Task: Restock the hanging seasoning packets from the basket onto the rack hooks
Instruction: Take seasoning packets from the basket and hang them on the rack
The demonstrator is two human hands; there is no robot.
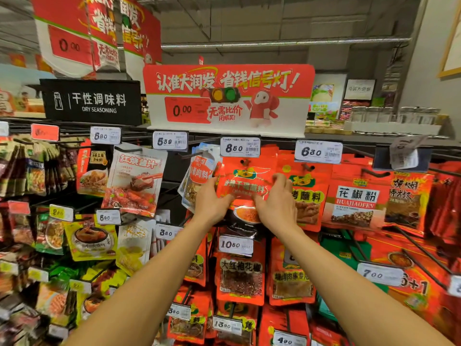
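The left hand (210,201) and the right hand (275,203) each grip one side of a red seasoning packet (243,182), holding it up between them at its rack hook (245,161), under the 8.50 price tag (240,146).

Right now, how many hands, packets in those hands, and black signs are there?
Hands: 2, left hand and right hand
Red seasoning packet held in both hands: 1
Black Dry Seasoning sign: 1
Total: 4
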